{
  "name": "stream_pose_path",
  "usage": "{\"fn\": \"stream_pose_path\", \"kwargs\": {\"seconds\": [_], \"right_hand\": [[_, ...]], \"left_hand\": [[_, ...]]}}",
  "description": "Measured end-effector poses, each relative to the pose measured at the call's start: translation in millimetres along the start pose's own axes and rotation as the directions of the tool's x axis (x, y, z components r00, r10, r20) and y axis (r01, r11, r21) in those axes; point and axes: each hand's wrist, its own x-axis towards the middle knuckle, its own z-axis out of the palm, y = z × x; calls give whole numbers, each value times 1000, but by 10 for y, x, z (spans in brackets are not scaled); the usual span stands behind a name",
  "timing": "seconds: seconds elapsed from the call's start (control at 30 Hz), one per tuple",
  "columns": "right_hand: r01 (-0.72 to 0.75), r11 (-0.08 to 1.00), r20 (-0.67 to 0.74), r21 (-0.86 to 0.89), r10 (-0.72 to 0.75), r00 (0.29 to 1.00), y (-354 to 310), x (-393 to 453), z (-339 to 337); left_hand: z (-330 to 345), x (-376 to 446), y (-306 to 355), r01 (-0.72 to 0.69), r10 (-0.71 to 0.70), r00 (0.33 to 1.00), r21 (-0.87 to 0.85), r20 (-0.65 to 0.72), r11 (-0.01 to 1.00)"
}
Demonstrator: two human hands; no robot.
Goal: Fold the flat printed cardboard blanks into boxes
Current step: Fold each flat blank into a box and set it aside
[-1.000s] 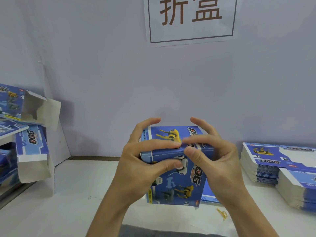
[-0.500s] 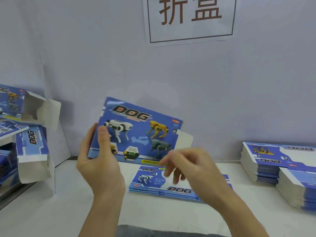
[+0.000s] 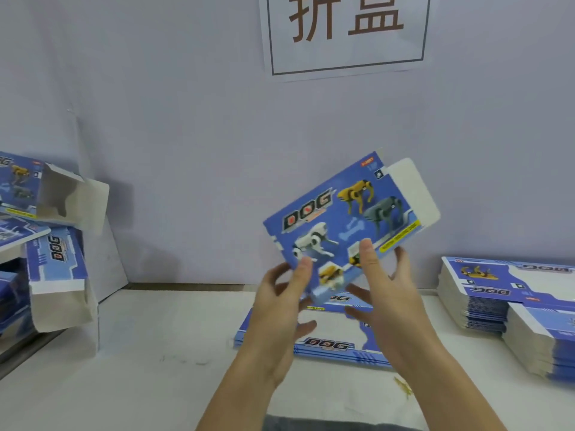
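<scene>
**Spotter:** How will that blank handle, and where is it?

**Me:** I read the flat printed blank (image 3: 345, 219) as light, thin card: stiff across the panels, willing to bend only at the scored creases, glossy and so a bit slippery, easy to dent at a corner. It is up in the air, tilted, above the small pile of blanks (image 3: 329, 346) lying on the white table (image 3: 140, 368), its white end flap (image 3: 413, 191) pointing up and away from that pile.

**Spotter:** Where would you take hold?

**Me:** By the long edges near a crease, thumbs on the print, fingers behind, never by the loose flap.

**Spotter:** And the hands?

**Me:** My left hand (image 3: 280, 303) sits under the blank's lower corner, thumb up on the printed face, fingers curled and partly spread. My right hand (image 3: 385, 293) is just beside it, thumb pressed on the face, fingers fanned behind the lower edge. Both are loose pinches, not fists. The left looks to be in contact, though motion blur at that corner leaves me unsure how firmly. Both forearms rise from the near side of the pile.

**Spotter:** Anything else around?

**Me:** A taller stack of blanks (image 3: 510, 293) to the right of the pile, folded boxes (image 3: 56, 259) heaped well to its left
</scene>
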Motion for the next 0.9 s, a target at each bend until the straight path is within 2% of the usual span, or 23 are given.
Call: {"fn": "stream_pose_path", "kwargs": {"seconds": [0.07, 0.13, 0.2, 0.27, 0.33, 0.4, 0.5, 0.57, 0.67, 0.77, 0.9], "right_hand": [[44, 998, -75, 54, -39, 996, 12, 33, -63], [75, 994, -111, 75, -67, 992, 42, 66, -123], [102, 994, -111, 36, -97, 989, 59, 84, -166], [126, 991, -75, -54, -130, 989, 74, 107, -213], [138, 980, 30, -140, -135, 990, 70, 108, -253], [128, 954, 189, -273, -78, 979, 86, 113, -281], [129, 880, 392, -458, 70, 917, 129, 84, -255], [121, 865, 439, -487, 122, 890, 166, 62, -229], [119, 896, 388, -429, 64, 919, 174, 41, -180], [171, 952, 282, -253, -97, 955, 221, 50, -122], [276, 958, 274, -77, -246, 930, 283, 51, -89]], "left_hand": [[-18, -9, -24, -21, 8, 997, 179, 73, 984], [-75, 0, -23, -27, -5, 994, 280, 110, 960], [-157, 26, -3, -32, 20, 999, 278, 49, 960], [-251, 73, 42, -79, 97, 993, 222, -71, 972], [-347, 103, 94, -192, 215, 968, 170, -131, 967], [-404, 110, 129, -284, 301, 947, 147, -113, 947], [-414, 105, 113, -306, 308, 949, 31, -72, 951], [-384, 82, 92, -308, 308, 947, 11, -89, 951], [-325, 54, 51, -373, 372, 925, 3, -80, 928], [-185, 14, -9, -455, 456, 890, 25, -22, 890], [-26, -9, -95, -566, 569, 822, 112, 0, 817]]}}
